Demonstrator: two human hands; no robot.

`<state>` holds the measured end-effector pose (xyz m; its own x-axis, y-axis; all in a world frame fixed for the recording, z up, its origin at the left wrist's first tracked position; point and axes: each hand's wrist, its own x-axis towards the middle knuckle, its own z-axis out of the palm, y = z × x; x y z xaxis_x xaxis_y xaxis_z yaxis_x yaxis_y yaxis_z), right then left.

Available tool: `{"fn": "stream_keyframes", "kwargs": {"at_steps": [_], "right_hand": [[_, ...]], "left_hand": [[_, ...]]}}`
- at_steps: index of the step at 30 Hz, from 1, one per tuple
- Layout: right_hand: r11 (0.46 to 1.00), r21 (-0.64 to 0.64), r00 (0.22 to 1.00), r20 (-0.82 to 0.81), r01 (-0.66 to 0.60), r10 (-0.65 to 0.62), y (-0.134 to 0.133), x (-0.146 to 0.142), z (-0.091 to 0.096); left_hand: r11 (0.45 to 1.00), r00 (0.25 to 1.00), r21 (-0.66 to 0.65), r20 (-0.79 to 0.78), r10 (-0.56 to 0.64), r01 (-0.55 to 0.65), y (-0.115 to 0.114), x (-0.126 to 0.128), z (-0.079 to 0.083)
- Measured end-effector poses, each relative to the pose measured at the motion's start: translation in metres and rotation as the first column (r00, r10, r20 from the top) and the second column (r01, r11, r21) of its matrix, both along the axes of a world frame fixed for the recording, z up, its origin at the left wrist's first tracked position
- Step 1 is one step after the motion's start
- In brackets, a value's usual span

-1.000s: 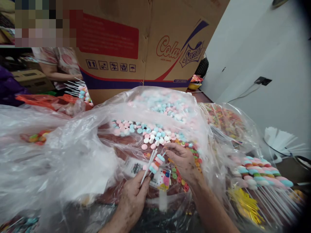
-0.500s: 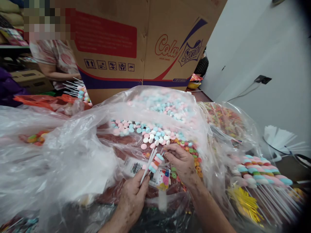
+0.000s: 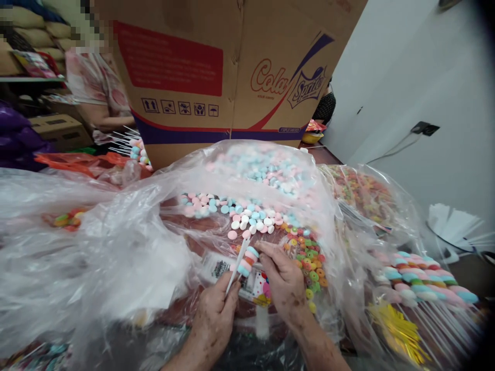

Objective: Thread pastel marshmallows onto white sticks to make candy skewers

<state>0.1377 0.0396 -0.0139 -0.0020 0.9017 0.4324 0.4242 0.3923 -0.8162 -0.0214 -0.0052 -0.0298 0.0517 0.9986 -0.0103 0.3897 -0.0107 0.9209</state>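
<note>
Sticks [image 3: 237, 265] and a marshmallow skewer [image 3: 248, 260] sit pinched in the left hand [image 3: 215, 313]. The right hand [image 3: 284, 282] bends its fingers narrowly by the skewer's top; any grip is hard to tell.

2 grips [image 3: 215, 307] [image 3: 285, 283], 1 held candy skewer [image 3: 248, 262], 1 lg ctn [image 3: 185, 67].

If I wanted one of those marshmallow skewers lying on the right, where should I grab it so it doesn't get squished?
Probably by a bare white stick, coming from the near side. The marshmallow skewers lie with those thin sticks pointing toward the near side, while their candy ends look soft and are packed side by side. Keep right of the gold strips.
</note>
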Motion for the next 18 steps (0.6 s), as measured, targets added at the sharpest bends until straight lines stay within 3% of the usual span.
{"fn": "stream_keyframes", "kwargs": {"at_steps": [6, 12, 15, 18], "right_hand": [[0.996, 0.035, 0.993, 0.085, -0.086, 0.083, -0.004, -0.002, -0.002], [0.972, 0.033, 0.962, 0.155, -0.231, 0.223, 0.004, 0.002, 0.017], [0.991, -0.020, 0.977, 0.166, -0.132, 0.133, 0.023, 0.009, 0.028], [0.999, -0.003, 0.931, 0.362, -0.053, 0.050, 0.050, 0.013, 0.030]], "left_hand": [[0.999, 0.999, -0.002, -0.011, 0.038, -0.038, 0.002, 0.002, 0.004], [0.996, 0.993, -0.034, 0.092, 0.080, -0.077, 0.000, 0.000, 0.002], [0.991, 0.971, -0.072, 0.204, 0.122, -0.109, -0.002, -0.001, 0.000], [0.981, 0.941, -0.090, 0.282, 0.188, -0.169, -0.002, 0.000, -0.003]]}}
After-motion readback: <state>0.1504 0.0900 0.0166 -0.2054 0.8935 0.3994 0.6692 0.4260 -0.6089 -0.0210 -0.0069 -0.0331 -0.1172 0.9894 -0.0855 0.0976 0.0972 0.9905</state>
